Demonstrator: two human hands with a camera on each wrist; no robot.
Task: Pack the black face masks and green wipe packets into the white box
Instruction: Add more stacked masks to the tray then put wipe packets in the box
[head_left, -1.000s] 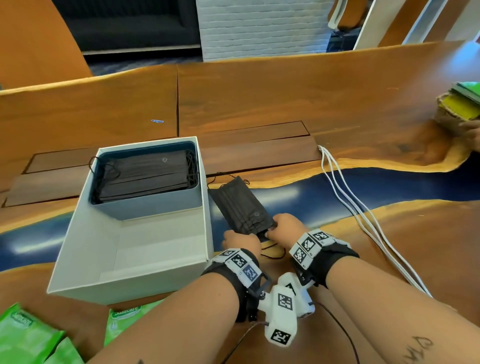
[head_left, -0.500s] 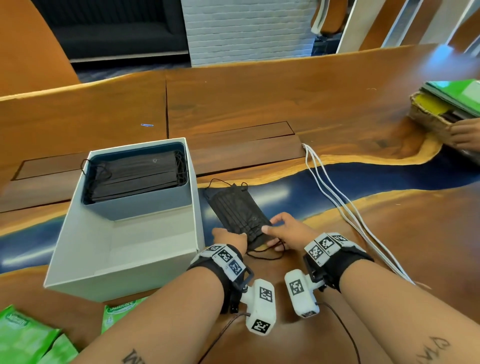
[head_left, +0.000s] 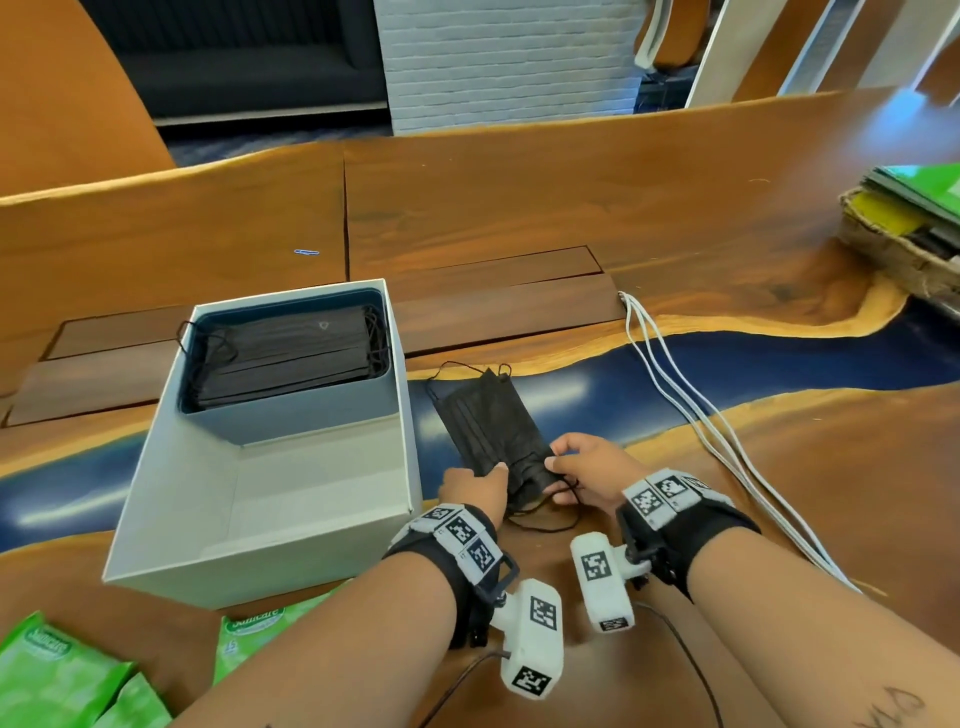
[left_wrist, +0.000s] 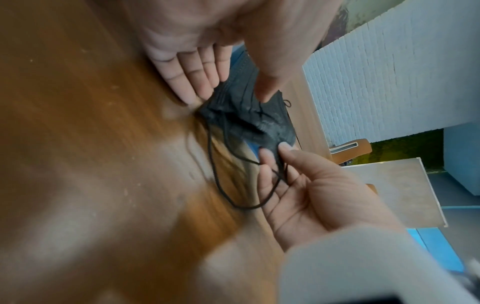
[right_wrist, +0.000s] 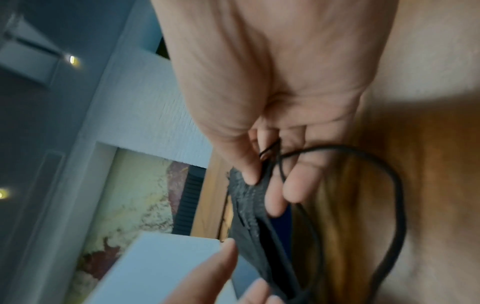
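A loose black face mask (head_left: 488, 421) lies on the table just right of the white box (head_left: 249, 566). My left hand (head_left: 493, 470) pinches its near edge, thumb on top and straight fingers (left_wrist: 197, 82) beneath. My right hand (head_left: 553, 462) pinches the near right corner together with the ear loop (right_wrist: 389, 185), as the right wrist view shows. A stack of black masks (head_left: 291, 358) fills the box's far compartment; its near compartment is bare. Green wipe packets (head_left: 52, 670) lie at the lower left, one (head_left: 260, 629) right against the box's front.
White cables (head_left: 701, 415) run diagonally across the table right of my hands. A woven basket with green and yellow items (head_left: 904, 234) stands at the far right edge. The wrist cameras hang below my wrists over the near table edge.
My right hand spread its fingers on the mask, then closed to pinch the corner and ear loop. The left hand stayed at the near edge. The mask remains on the table.
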